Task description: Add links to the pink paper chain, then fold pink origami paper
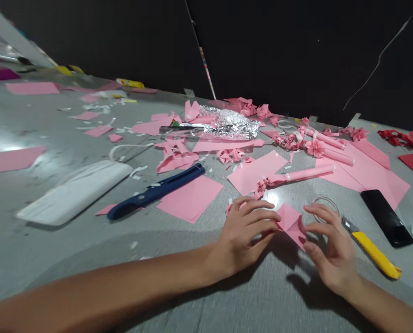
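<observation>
A small folded piece of pink paper [290,221], creased and partly opened into a pocket shape, is held just above the table between my hands. My left hand [250,231] pinches its left edge between thumb and fingers. At its right edge, the thumb and a fingertip of my right hand [331,249] touch the paper, while the index finger is lifted off. Behind my left hand lies a rolled pink paper stick [307,173] with a crumpled paper end. A yellow box cutter [375,254] and a roll of tape [326,206] lie beside my right hand.
Navy scissors or a similar long tool [154,192] and a white face mask [76,192] lie left. A black phone [387,217] lies right. Pink sheets [190,199], scraps and crumpled clear wrap [227,122] cover the table's back, against a dark panel [279,55].
</observation>
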{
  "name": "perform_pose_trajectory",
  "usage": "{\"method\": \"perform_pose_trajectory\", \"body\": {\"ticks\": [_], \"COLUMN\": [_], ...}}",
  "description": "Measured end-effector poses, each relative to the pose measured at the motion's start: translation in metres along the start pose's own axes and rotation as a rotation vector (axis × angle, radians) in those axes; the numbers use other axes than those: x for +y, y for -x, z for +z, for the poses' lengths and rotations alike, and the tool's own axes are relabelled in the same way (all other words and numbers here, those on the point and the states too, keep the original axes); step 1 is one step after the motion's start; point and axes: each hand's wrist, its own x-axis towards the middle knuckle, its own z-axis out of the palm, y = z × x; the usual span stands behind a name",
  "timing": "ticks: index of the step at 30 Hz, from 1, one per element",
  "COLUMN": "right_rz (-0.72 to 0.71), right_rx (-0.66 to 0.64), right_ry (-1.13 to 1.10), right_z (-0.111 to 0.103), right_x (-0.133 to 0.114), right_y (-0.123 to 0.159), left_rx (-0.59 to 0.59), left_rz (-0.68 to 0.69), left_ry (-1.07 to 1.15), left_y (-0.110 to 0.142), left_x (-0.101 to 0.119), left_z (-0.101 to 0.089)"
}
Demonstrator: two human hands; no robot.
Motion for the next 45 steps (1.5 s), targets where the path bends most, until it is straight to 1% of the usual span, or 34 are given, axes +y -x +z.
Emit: {"method": "perform_pose_trajectory", "body": {"ticks": [1,3,6,7,9,11,12,16,17,19,23,25,26,29,31,33,37,45], "right_rz": [-0.043,-0.069,-0.004,0.046,0.177,0.321,0.399,0.694,0.74,0.789,0.838,0.856,0.861,0.855,0.843,0.831,0.815,0.822], "right_rx": [-0.05,-0.128,-0.152,-0.136,-0.066,0.005,0.021,-0.016,-0.016,0.019,0.143,0.173,0.178,0.172,0.166,0.162,0.169,0.127], "right_ry": [0.019,0.019,-0.075,-0.12,-0.195,-0.269,-0.323,-0.604,-0.654,-0.717,-0.764,-0.782,-0.792,-0.81,-0.802,-0.792,-0.798,-0.762], "right_z": [0.0,0.0,0.002,0.002,0.002,0.002,0.003,0.007,0.009,0.011,0.013,0.013,0.013,0.012,0.012,0.012,0.012,0.014], "right_x": [-0.001,-0.002,-0.001,0.0,0.003,0.007,0.009,0.012,0.013,0.013,0.013,0.013,0.013,0.011,0.011,0.011,0.011,0.009], "right_y": [-0.001,-0.002,-0.003,-0.003,-0.003,-0.005,-0.006,-0.01,-0.01,-0.009,-0.008,-0.009,-0.01,-0.013,-0.014,-0.014,-0.014,-0.012], "left_rx": [-0.004,-0.017,-0.056,-0.073,-0.102,-0.105,-0.105,-0.134,-0.139,-0.125,-0.07,-0.067,-0.074,-0.107,-0.129,-0.127,-0.068,-0.082], "left_rz": [0.005,0.014,0.013,0.01,0.011,0.028,0.038,0.058,0.055,0.039,-0.053,-0.056,-0.032,0.077,0.115,0.107,0.076,0.133], "left_ry": [0.009,0.025,0.049,0.062,0.093,0.118,0.122,0.092,0.087,0.093,0.174,0.204,0.2,0.131,0.098,0.096,0.117,0.136], "left_y": [0.0,0.001,0.001,0.001,0.001,0.001,0.001,0.002,0.002,0.003,0.005,0.006,0.006,0.005,0.005,0.004,0.003,0.004], "left_x": [0.0,-0.001,-0.002,-0.003,-0.005,-0.007,-0.008,-0.01,-0.01,-0.01,-0.008,-0.006,-0.006,-0.004,-0.003,-0.002,0.0,-0.001], "left_z": [0.001,0.002,0.003,0.004,0.004,0.005,0.005,0.007,0.008,0.009,0.007,0.005,0.004,0.002,0.003,0.005,0.006,0.005]}}
